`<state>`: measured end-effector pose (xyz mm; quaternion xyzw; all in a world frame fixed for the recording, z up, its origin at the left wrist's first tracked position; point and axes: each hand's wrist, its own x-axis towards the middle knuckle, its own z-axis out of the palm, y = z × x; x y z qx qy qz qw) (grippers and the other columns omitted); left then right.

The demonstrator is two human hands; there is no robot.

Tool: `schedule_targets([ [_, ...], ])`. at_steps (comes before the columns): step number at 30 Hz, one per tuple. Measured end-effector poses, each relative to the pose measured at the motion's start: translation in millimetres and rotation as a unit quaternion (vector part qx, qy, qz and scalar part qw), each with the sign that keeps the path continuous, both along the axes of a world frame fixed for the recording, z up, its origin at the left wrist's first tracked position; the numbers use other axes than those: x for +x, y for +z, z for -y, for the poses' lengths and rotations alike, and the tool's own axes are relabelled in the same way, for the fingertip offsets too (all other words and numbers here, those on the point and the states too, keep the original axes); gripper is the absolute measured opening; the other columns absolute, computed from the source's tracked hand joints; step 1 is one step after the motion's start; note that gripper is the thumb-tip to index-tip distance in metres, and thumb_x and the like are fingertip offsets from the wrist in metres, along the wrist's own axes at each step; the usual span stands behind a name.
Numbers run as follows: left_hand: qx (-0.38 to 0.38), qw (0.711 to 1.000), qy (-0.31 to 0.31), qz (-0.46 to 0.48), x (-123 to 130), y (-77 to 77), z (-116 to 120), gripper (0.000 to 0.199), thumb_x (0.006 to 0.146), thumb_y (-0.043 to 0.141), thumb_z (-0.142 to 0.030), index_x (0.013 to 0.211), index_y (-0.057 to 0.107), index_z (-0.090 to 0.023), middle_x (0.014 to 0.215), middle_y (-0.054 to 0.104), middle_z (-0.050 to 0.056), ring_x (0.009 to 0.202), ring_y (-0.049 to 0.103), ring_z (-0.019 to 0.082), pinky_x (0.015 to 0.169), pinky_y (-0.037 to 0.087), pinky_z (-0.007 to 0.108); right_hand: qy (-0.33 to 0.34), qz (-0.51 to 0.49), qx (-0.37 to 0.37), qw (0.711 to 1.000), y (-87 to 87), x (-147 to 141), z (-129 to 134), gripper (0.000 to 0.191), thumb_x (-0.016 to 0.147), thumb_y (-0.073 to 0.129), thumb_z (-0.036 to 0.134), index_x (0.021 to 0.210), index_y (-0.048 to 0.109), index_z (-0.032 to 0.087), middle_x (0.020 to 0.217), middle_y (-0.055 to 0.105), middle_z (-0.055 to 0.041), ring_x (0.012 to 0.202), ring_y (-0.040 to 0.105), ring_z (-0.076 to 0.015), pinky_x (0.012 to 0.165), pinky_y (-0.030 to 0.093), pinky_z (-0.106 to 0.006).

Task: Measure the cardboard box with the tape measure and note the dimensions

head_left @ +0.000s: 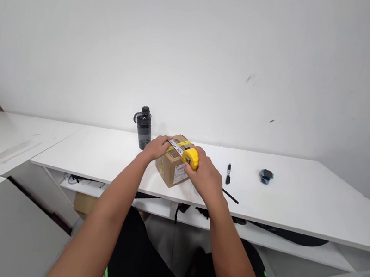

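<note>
A brown cardboard box with yellow tape and a white label sits on the white table in front of me. Across its top runs the pulled-out blade of a yellow tape measure. My right hand is wrapped round the tape measure's case at the box's right edge. At the left top edge, the closed fingers of my left hand hold the blade's end against the box; their tips are partly hidden.
A dark water bottle stands behind my left hand. To the right lie a black marker, a thin black strip and a small dark blue item. Under the white tabletop is a shelf with things on it.
</note>
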<state>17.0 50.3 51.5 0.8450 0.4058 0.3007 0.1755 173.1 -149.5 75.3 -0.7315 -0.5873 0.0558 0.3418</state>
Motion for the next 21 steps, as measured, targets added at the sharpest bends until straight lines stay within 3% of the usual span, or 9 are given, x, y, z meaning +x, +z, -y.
schedule_targets([
  [8, -0.003, 0.998, 0.004, -0.068, -1, 8.2, 0, 0.047, 0.093, 0.034, -0.037, 0.134, 0.056, -0.026, 0.138, 0.058, 0.006, 0.124, 0.055, 0.024, 0.104, 0.040, 0.034, 0.004, -0.044, 0.002, 0.999, -11.8, 1, 2, 0.062, 0.086, 0.052, 0.037, 0.145, 0.031, 0.030, 0.111, 0.065, -0.0066, 0.093, 0.064, -0.0246, 0.063, 0.041, -0.029],
  [12, -0.003, 0.997, -0.002, -0.079, 1, 10.8, -2, 0.048, 0.093, 0.034, -0.036, 0.134, 0.056, -0.025, 0.137, 0.059, 0.007, 0.123, 0.055, 0.024, 0.102, 0.041, 0.034, -0.002, -0.014, -0.012, 1.000, -10.6, 1, 0, 0.062, 0.086, 0.052, 0.037, 0.144, 0.031, 0.030, 0.111, 0.065, -0.0068, 0.091, 0.064, -0.0246, 0.063, 0.041, -0.029],
  [17, -0.002, 0.997, 0.021, -0.080, 2, 10.0, -3, 0.049, 0.093, 0.034, -0.040, 0.134, 0.056, -0.025, 0.140, 0.057, 0.008, 0.124, 0.055, 0.025, 0.104, 0.040, 0.035, -0.003, 0.039, -0.024, 0.999, 0.9, 0, 0, 0.060, 0.085, 0.051, 0.036, 0.142, 0.032, 0.028, 0.112, 0.065, -0.0079, 0.092, 0.063, -0.0244, 0.061, 0.038, -0.028],
  [21, 0.003, 0.997, 0.016, -0.072, 0, 7.6, 0, 0.049, 0.093, 0.033, -0.038, 0.135, 0.055, -0.025, 0.140, 0.056, 0.007, 0.125, 0.054, 0.025, 0.105, 0.039, 0.035, 0.023, 0.090, -0.066, 0.993, 23.6, 1, -4, 0.050, 0.084, 0.053, 0.036, 0.131, 0.039, 0.025, 0.103, 0.068, -0.0065, 0.082, 0.064, -0.0224, 0.056, 0.035, -0.027],
])
